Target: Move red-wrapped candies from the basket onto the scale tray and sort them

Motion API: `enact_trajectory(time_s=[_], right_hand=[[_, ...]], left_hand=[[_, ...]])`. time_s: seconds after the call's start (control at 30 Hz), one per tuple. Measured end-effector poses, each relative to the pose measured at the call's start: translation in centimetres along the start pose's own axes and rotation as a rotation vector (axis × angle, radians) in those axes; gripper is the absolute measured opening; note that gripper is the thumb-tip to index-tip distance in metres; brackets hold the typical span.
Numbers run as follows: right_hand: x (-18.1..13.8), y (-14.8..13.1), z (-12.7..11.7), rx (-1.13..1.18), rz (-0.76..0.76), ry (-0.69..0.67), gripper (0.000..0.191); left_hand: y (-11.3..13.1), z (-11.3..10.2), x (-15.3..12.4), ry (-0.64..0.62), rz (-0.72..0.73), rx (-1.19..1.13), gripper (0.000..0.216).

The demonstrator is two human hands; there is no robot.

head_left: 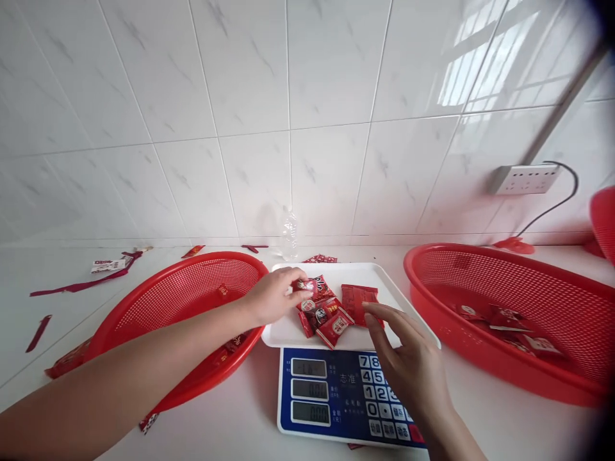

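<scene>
My left hand [273, 298] reaches over the white tray [389, 288] of the scale, its fingers closed on a small red snack packet [306, 286]. Several more red packets [321, 314] lie in a loose pile just below and beside it. At the right of the pile, a larger flat red packet [358, 299] rests on the tray. My right hand [408, 352] hovers by that packet's lower right edge, fingers apart and holding nothing; whether a fingertip touches it I cannot tell. Under this hand, part of the blue keypad [355, 397] is hidden.
A red mesh basket [177, 272] stands left, partly behind my forearm; another red basket [432, 256] with packets stands right. A clear plastic bottle [289, 234] is against the tiled wall. Red strips [38, 333] and scraps lie left. A wall socket [526, 179] carries a black cable.
</scene>
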State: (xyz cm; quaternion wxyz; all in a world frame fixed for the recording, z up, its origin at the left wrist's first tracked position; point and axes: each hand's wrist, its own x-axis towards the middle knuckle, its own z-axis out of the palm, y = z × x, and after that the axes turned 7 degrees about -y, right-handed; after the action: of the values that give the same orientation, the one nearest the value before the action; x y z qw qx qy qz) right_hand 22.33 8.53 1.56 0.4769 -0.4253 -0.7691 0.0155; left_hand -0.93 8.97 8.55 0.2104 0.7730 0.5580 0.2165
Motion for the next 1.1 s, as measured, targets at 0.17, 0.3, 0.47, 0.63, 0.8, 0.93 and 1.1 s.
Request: enact_trajectory(time_s=[0.17, 0.3, 0.47, 0.63, 0.8, 0.93, 1.1], right_hand=[[0.0, 1.8, 0.8, -0.169, 0.049, -0.067, 0.035], [-0.2, 2.2, 1.0, -0.165, 0.085, -0.223, 0.037], [-0.1, 1.6, 0.9, -0.13, 0.075, -0.258, 0.032], [-0.2, 1.6, 1.0, -0.088, 0.082, -0.233, 0.031], [-0.2, 1.6, 1.6, -0.012, 0.081, -0.132, 0.029], [0.2, 1.1, 1.8, 0.059, 0.057, -0.009, 0.026], [1.2, -0.7, 0.5, 0.143, 0.048, 0.169, 0.021]], left_hand=[[1.3, 3.5, 1.4, -0.187, 0.069, 0.038, 0.074], [1.5, 4.5, 1.7, -0.37, -0.014, 0.108, 0.084], [1.7, 3.0, 0.8, -0.234, 0.016, 0.025, 0.075], [3.1, 1.8, -4.5, 0.079, 0.115, -0.244, 0.053], [3.6, 4.4, -9.5, 0.386, 0.301, -0.364, 0.039], [5.7, 5.2, -9.7, 0.639, 0.629, -0.507, 0.036], [8.8, 2.5, -9.5, 1.044, 0.873, -0.666, 0.025]])
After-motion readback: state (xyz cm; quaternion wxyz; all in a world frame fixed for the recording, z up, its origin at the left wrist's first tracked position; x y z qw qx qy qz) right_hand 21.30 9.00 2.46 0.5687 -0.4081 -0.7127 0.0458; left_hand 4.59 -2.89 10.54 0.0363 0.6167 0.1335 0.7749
